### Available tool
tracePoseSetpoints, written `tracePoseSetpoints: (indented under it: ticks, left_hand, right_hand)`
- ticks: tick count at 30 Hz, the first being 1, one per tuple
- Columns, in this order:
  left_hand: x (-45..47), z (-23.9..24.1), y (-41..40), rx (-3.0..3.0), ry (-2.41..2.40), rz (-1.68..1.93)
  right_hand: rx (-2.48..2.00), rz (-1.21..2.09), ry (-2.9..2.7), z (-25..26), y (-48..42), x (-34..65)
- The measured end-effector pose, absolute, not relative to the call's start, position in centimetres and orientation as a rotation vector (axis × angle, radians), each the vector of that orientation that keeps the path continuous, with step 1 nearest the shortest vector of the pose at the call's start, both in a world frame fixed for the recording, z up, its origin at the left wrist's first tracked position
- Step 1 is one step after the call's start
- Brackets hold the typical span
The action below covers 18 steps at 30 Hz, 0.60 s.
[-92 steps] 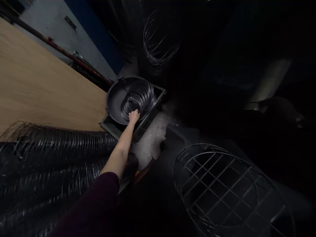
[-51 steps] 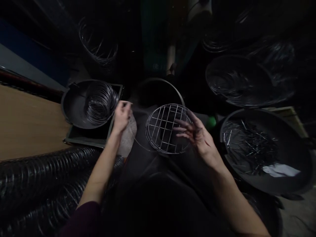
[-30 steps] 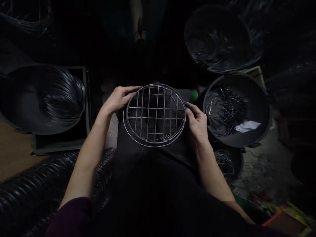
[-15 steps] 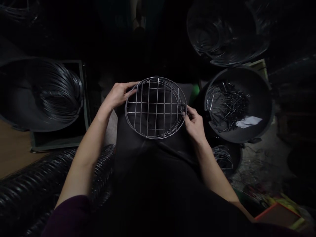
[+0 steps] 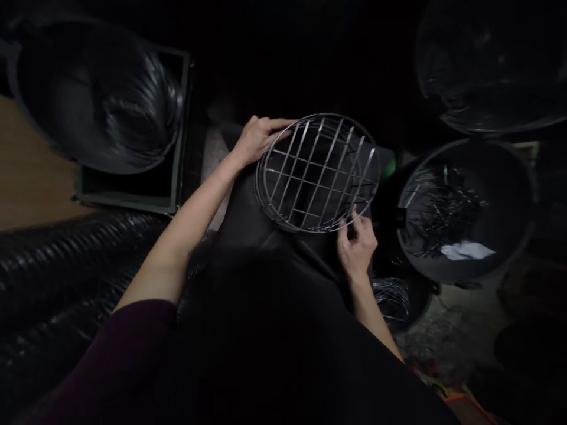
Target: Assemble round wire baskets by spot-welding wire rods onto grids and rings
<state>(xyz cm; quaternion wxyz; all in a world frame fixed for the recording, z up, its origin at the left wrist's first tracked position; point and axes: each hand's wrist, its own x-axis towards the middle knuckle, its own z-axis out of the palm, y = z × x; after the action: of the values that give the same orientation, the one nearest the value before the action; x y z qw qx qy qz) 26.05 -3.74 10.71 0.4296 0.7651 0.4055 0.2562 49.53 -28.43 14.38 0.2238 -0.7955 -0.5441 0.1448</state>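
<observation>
A round wire grid (image 5: 316, 171) with a ring rim rests on my dark-clothed lap. My left hand (image 5: 257, 139) grips its upper left rim, thumb and fingers wrapped over the wire. My right hand (image 5: 357, 239) pinches the lower right rim, fingers curled at the edge. A thin wire ring lies against the grid's rim; I cannot tell whether it is joined to it.
A black basin with coiled wire rings (image 5: 97, 94) sits in a green crate (image 5: 177, 177) at the upper left. A black basin of short wire pieces (image 5: 460, 212) stands at the right, another dark basin (image 5: 487, 65) above it. Stacked black rings (image 5: 66, 265) lie at the left.
The grid has turned and tilted in my hands. My right hand slid from the right rim down to the lower right rim. The view shifted left and down.
</observation>
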Motion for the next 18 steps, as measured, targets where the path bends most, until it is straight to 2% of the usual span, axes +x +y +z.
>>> tracePoseSetpoints:
  ticks: [4, 7, 13, 18]
  left_hand:
    - [25.9, 10.7, -3.8, 1.84, 1.019, 0.592]
    - [25.8, 10.9, -4.0, 1.75, 1.057, 0.535]
    - [25.9, 11.1, -4.1, 1.646, 1.143, 0.525]
    - [25.5, 12.3, -4.6, 1.734, 1.144, 0.684]
  right_hand:
    - [-2.198, 0.557, -1.73, 15.3, -29.6, 48.5]
    - [-2.295, 0.636, -1.684, 15.2, -29.2, 47.5]
    - [-2.442, 0.561, -1.612, 13.6, -28.4, 45.7]
    - [-2.26, 0.592, -1.577, 14.1, -28.7, 47.3]
